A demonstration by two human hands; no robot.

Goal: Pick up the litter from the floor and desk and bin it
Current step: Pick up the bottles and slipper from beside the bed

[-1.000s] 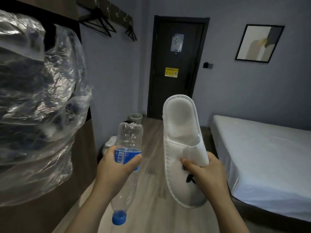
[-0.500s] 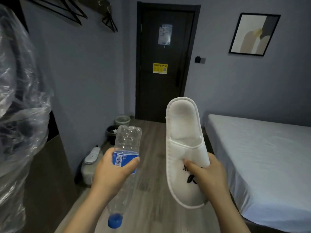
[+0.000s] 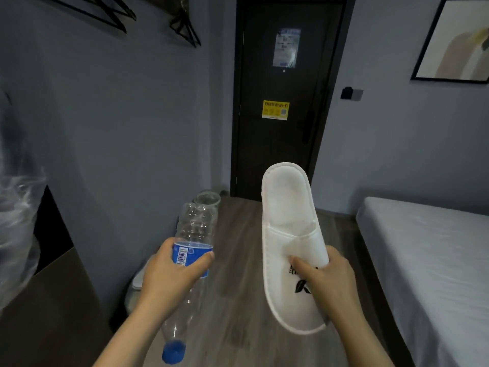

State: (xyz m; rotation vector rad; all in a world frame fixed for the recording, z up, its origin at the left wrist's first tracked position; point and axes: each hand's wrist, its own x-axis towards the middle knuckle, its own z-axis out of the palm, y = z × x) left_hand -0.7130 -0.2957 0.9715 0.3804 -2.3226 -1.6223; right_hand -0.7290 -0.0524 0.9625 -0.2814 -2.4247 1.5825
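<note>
My left hand [image 3: 169,282] grips an empty clear plastic bottle [image 3: 197,229] round its blue label, cap end pointing down. My right hand [image 3: 330,284] holds a white disposable slipper [image 3: 287,221] by its toe part, heel end up, thumb across the black logo. A clear-lined bin [image 3: 207,200] stands on the wood floor by the left wall near the door, partly hidden behind the bottle. Another white slipper [image 3: 139,279] lies low by the left wall, mostly hidden behind my left hand.
A dark door [image 3: 285,144] closes the far end of the room. The bed [image 3: 428,260] with a white sheet fills the right side. A dark desk [image 3: 53,300] and crinkled clear plastic [image 3: 18,234] sit at the left. Hangers [image 3: 185,25] hang on the left wall.
The view has advanced toward the door and bin; the plastic-covered bundle slid out to the left edge. Both hands keep the same hold on the bottle and slipper.
</note>
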